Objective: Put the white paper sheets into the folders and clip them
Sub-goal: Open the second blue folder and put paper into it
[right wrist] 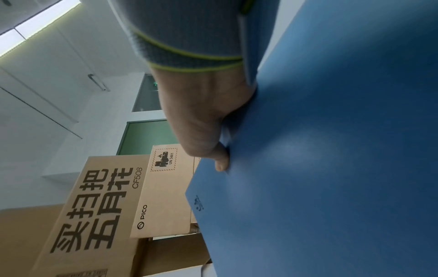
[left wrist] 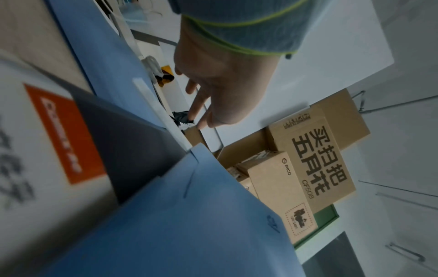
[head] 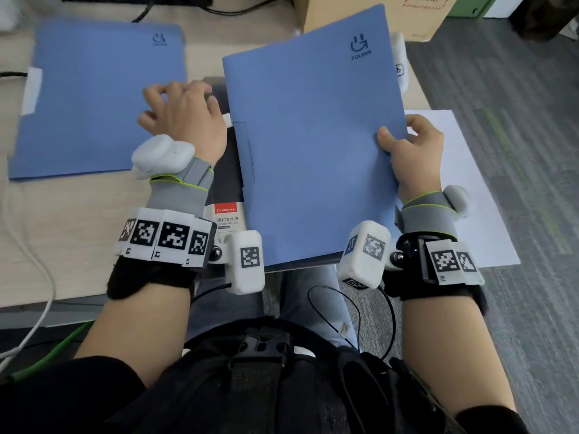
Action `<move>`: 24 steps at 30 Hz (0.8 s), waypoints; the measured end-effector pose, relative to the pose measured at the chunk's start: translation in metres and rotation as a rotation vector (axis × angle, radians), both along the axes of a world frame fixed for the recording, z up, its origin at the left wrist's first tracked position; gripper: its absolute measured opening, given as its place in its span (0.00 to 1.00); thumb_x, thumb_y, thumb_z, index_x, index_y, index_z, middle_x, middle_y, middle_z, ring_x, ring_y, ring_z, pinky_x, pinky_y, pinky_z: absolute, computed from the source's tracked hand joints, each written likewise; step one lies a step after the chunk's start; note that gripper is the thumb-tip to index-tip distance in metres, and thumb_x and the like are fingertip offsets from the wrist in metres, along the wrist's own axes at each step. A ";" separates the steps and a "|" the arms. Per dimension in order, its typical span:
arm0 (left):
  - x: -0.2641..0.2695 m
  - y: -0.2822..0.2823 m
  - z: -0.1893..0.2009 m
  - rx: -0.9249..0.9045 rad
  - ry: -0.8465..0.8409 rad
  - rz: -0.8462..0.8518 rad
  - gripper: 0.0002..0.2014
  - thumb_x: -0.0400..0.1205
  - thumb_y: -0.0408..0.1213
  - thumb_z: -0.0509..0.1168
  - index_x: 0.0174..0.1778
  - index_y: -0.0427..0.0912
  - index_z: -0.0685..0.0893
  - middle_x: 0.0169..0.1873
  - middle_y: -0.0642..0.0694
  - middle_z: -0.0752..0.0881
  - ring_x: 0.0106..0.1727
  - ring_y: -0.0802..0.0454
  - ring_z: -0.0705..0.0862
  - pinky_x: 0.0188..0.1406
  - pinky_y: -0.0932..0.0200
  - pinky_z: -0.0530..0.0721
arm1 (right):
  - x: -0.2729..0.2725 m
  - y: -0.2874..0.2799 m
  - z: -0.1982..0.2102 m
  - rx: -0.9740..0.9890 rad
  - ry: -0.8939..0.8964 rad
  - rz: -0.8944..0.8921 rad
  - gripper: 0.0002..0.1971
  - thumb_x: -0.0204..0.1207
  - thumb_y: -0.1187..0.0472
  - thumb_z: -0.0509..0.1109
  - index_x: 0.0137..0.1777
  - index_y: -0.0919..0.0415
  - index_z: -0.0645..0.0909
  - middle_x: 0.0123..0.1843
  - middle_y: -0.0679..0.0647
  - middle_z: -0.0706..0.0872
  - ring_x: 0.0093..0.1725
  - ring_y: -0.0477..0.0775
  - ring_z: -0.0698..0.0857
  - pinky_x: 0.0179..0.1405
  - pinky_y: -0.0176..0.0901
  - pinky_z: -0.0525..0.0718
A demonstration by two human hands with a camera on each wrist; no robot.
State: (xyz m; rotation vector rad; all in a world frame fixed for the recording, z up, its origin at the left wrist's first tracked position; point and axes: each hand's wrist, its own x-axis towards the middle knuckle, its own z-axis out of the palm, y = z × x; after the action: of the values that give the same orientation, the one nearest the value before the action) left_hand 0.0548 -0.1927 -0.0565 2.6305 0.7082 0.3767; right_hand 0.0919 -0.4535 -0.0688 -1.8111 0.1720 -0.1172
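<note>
My right hand (head: 404, 142) pinches the right edge of a closed blue folder (head: 313, 145), thumb on top, and holds it tilted above the desk edge; the right wrist view shows the same folder (right wrist: 331, 150) and the hand's fingers (right wrist: 222, 165) under its edge. White paper sheets (head: 476, 189) lie beneath it at the right. A second blue folder (head: 94, 98) lies flat on the desk at the left, a white sheet edge (head: 33, 90) sticking out of its left side. My left hand (head: 178, 104) hovers between the folders with relaxed fingers, holding nothing.
A dark pack of folders with a red label (head: 225, 189) lies under the held folder. Cardboard boxes (head: 369, 14) stand at the back right. White and green cables (head: 34, 308) hang off the desk's front left. Grey carpet (head: 517, 120) lies to the right.
</note>
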 end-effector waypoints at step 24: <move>-0.023 0.044 0.000 -0.477 -0.088 0.023 0.12 0.67 0.40 0.52 0.33 0.39 0.79 0.32 0.40 0.76 0.37 0.50 0.70 0.35 0.56 0.69 | -0.011 0.019 0.002 0.079 -0.016 0.104 0.08 0.76 0.67 0.70 0.42 0.52 0.80 0.34 0.47 0.89 0.32 0.49 0.87 0.39 0.44 0.88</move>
State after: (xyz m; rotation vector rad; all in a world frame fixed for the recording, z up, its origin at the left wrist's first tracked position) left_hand 0.0314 -0.1485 -0.0567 2.1456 0.6997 0.2848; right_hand 0.0811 -0.4349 -0.0667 -1.7359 0.0699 -0.0511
